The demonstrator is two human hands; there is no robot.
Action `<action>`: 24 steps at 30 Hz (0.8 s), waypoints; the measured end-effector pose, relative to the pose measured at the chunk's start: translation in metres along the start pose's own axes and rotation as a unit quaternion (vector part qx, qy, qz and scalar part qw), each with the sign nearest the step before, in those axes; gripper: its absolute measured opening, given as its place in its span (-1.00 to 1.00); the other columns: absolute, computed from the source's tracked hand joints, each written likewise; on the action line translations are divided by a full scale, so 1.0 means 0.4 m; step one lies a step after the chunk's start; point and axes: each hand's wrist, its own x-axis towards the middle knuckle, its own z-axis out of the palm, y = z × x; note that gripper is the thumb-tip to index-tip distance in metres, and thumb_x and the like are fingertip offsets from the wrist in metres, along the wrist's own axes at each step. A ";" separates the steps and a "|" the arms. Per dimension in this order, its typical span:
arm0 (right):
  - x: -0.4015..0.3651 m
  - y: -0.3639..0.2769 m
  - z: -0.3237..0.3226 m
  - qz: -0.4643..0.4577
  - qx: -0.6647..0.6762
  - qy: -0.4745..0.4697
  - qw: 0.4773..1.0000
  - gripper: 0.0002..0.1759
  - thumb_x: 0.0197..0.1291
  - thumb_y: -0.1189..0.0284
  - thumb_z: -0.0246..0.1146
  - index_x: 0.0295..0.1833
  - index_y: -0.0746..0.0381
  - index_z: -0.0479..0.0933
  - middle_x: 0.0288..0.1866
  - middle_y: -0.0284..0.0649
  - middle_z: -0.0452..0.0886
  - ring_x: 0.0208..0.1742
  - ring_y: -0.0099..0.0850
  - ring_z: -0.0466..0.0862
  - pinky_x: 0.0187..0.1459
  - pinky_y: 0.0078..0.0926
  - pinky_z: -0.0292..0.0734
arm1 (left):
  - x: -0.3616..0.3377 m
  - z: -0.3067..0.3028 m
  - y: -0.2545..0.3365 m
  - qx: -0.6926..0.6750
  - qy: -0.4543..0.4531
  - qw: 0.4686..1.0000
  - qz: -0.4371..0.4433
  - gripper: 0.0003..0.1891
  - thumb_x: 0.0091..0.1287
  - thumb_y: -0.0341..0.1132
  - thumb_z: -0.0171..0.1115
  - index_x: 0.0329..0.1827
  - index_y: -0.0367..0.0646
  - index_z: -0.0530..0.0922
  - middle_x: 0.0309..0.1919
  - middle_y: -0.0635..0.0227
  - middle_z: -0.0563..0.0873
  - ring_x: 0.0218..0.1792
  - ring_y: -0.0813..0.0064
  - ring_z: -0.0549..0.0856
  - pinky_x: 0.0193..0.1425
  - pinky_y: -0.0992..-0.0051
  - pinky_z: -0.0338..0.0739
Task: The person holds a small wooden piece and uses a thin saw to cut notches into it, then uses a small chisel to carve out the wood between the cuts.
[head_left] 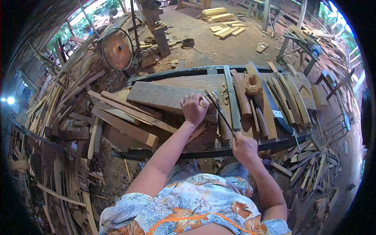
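Observation:
My left hand is closed in a fist-like grip over the right end of a thick grey-brown board. Something small and brown shows at its thumb side, mostly hidden by the fingers. In my right hand is a long, thin, dark file-like tool, pointing forward and left, its tip close to the left hand. A narrow grey-green strip of wood lies just beyond the right hand. To the right are a wooden block with a hole and a saw with a dark handle.
Long wood strips cover the bench's left part. More slats lie on its right. A large round disc stands beyond the bench at left. Offcuts are heaped on the floor at right, and yellow planks are stacked farther back.

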 end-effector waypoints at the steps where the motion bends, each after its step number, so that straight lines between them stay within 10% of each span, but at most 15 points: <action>1: 0.039 -0.005 0.005 -0.010 -0.003 0.005 1.000 -0.81 0.21 0.36 0.09 -0.29 0.26 0.48 -0.48 0.09 0.61 -0.38 0.04 0.65 -0.31 -0.05 0.52 | 0.001 0.001 0.001 -0.008 0.010 1.000 0.001 -0.79 0.10 -0.13 0.13 -0.34 -0.04 0.55 -0.33 0.30 0.57 -0.19 0.22 0.53 -0.06 0.21 0.33; 7: 0.201 -0.037 0.102 -0.018 0.003 0.042 0.999 -0.79 0.18 0.38 0.06 -0.27 0.29 0.53 -0.43 0.07 0.63 -0.30 0.04 0.66 -0.22 -0.05 0.54 | 0.003 0.001 0.005 0.019 0.014 1.000 0.004 -0.79 0.10 -0.13 0.13 -0.35 -0.04 0.55 -0.34 0.30 0.57 -0.20 0.22 0.53 -0.08 0.21 0.33; 18: -0.100 0.029 0.015 0.027 0.013 -0.013 0.999 -0.83 0.21 0.35 0.14 -0.26 0.24 0.41 -0.51 0.04 0.60 -0.40 0.07 0.64 -0.33 0.00 0.50 | 0.001 -0.002 0.007 0.004 0.027 1.000 0.001 -0.81 0.09 -0.14 0.13 -0.38 -0.04 0.53 -0.34 0.31 0.57 -0.19 0.22 0.53 -0.08 0.20 0.33; 24: 0.118 -0.009 0.054 -0.012 -0.006 0.009 1.000 -0.79 0.20 0.33 0.07 -0.22 0.25 0.46 -0.40 0.08 0.63 -0.29 0.03 0.66 -0.22 -0.06 0.54 | 0.003 -0.011 0.011 -0.005 0.014 1.000 0.006 -0.81 0.09 -0.13 0.13 -0.38 -0.02 0.54 -0.34 0.32 0.58 -0.19 0.23 0.53 -0.07 0.21 0.34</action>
